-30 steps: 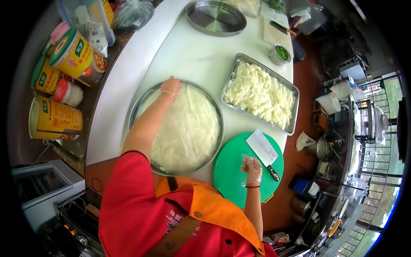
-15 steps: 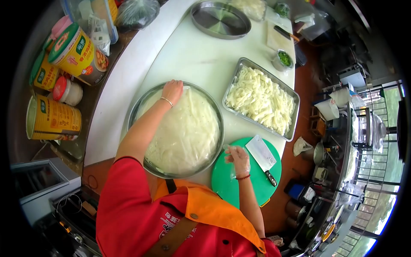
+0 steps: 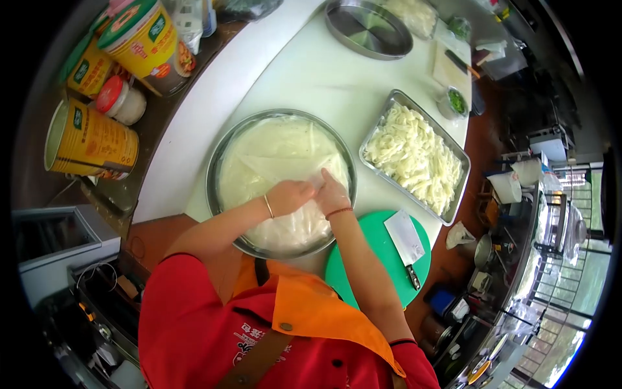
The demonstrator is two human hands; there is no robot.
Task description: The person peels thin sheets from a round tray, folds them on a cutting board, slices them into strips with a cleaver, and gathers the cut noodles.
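Note:
In the head view, a round metal pan (image 3: 222, 148) holds pale, wrinkled, glossy layers. A thin translucent sheet (image 3: 275, 167) on top is folded over toward me, its edge running across the pan. I cannot tell whether it is noodle sheet or plastic film. My left hand (image 3: 291, 197), bare with a bracelet at the wrist, pinches this sheet over the middle of the pan. Touching or nearly touching it, my right hand (image 3: 333, 194), in a clear plastic glove, has its fingers closed on the sheet too. Their fingertips partly hide the grip.
Right of the pan stands a rectangular tray (image 3: 465, 170) of cut white noodles. A cleaver (image 3: 404, 238) lies on a green round board (image 3: 376, 272). An empty round pan (image 3: 369, 29), a cup of chopped greens (image 3: 455, 102) and a knife (image 3: 457, 61) are farther back. Yellow tins (image 3: 100, 139) stand left.
My left hand has come from the pan's far rim toward me, drawing the sheet's edge over. My right hand has moved from above the green board to the pan. The view has shifted slightly.

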